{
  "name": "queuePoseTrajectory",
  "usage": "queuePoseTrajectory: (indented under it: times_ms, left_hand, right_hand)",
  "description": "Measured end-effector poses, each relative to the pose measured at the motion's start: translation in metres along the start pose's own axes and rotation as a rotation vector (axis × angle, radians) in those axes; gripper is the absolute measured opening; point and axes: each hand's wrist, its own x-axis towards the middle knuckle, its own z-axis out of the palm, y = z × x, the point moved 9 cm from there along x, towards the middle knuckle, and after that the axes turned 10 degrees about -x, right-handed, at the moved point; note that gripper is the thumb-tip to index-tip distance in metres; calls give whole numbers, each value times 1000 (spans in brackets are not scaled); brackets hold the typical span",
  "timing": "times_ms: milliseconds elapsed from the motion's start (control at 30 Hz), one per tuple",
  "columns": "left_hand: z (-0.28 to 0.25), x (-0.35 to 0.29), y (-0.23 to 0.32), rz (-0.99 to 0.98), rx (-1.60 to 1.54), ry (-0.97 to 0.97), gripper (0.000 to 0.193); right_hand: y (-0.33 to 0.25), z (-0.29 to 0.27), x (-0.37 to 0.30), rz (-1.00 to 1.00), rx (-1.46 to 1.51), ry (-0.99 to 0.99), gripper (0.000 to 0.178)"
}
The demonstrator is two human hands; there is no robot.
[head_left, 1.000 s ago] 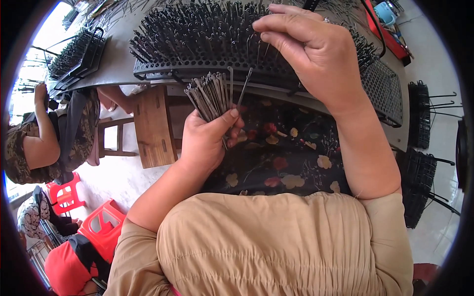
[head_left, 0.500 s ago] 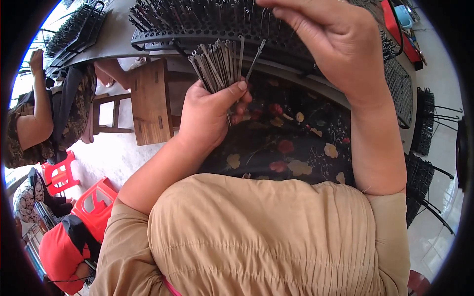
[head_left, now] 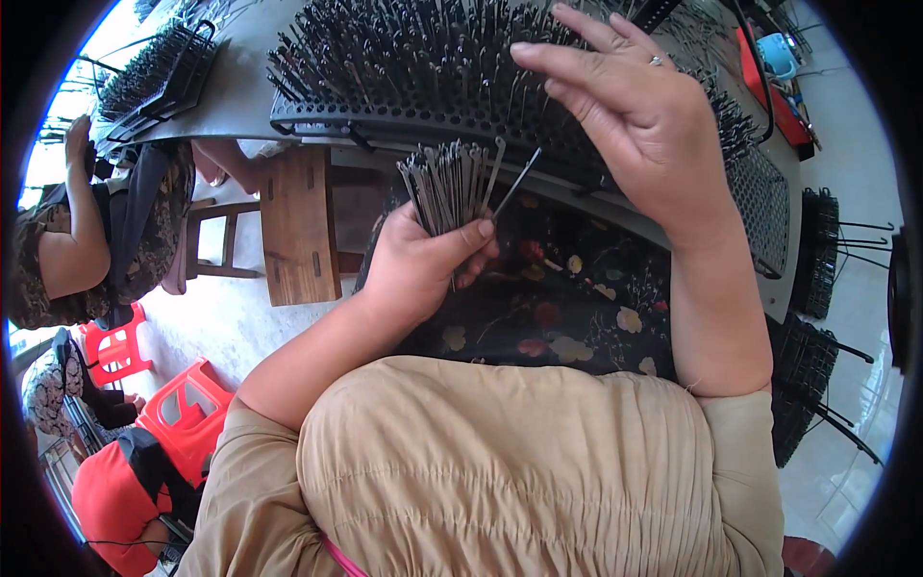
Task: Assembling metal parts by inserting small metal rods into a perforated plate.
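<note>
Gripping rods (head_left: 444, 188) outside the rack's edge (head_left: 310, 117), the left hand (head_left: 425, 255) has room rightward.

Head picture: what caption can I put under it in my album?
Left hand grips a bunch of rods; the open right hand hovers by a packed black rack.

rods (head_left: 413, 58) (dense) block the rack (head_left: 322, 118); room between the forearms (head_left: 723, 313).

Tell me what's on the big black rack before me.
Thin dark rods stand densely on the rack; they and your right hand hide much of its surface.
</note>
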Motion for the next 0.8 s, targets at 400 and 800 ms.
queuePoseTrajectory:
  times_ms: [400, 800]
  left_hand:
    - [15, -6, 7, -172, -116, -102, 10]
    - [18, 4, -8, -274, 109, -143, 8]
  right_hand:
    - [28, 52, -83, 712, 778, -213, 30]
    - [33, -8, -52, 60, 222, 270, 37]
